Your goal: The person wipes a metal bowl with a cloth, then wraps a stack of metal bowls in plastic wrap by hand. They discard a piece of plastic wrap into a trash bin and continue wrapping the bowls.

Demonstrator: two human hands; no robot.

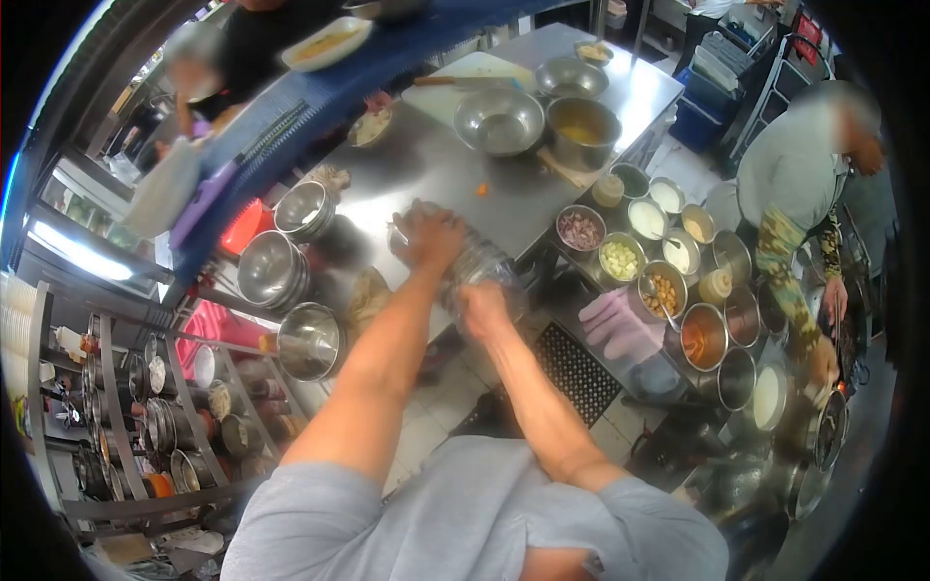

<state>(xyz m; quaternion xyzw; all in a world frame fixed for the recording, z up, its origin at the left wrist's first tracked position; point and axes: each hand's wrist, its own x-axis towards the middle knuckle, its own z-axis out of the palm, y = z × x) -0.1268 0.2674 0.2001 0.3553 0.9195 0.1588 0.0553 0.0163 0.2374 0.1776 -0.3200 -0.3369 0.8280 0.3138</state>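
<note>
A shiny, see-through ribbed object (481,261), which looks like a stack of clear plastic containers, lies at the near edge of the steel table, between my hands. My left hand (431,239) is over its far left end, fingers bent around it. Curled into a grip, my right hand (484,308) holds the nearer end. Its exact kind is blurred. A crumpled tan cloth or bag (367,302) rests beside my left forearm.
Stacked metal bowls (271,268) stand to the left. At the back are a wide metal bowl (499,123) and a pot (582,133) of yellow liquid. Several food containers, including diced onion (580,229), line the right, near a person (790,184) at the stove.
</note>
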